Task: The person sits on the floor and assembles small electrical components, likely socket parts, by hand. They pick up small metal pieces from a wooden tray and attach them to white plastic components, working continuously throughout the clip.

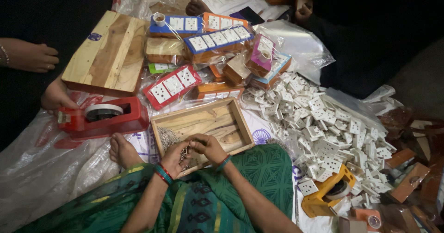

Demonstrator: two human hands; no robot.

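My left hand (175, 155) and my right hand (208, 146) meet over the near edge of a shallow wooden tray (230, 115). Both pinch at small metal screws (168, 136) heaped in the tray's left corner; a few hang between my fingers. Bangles circle both wrists. My bare foot (121, 150) rests just left of the tray, and green cloth covers my lap.
A red tape dispenser (102, 117) lies to the left under another person's hand (56, 97). A wooden board (106, 52) and packed switch boards (172, 86) lie beyond. A heap of white sockets (330, 131) spreads right, above a yellow tape dispenser (326, 191).
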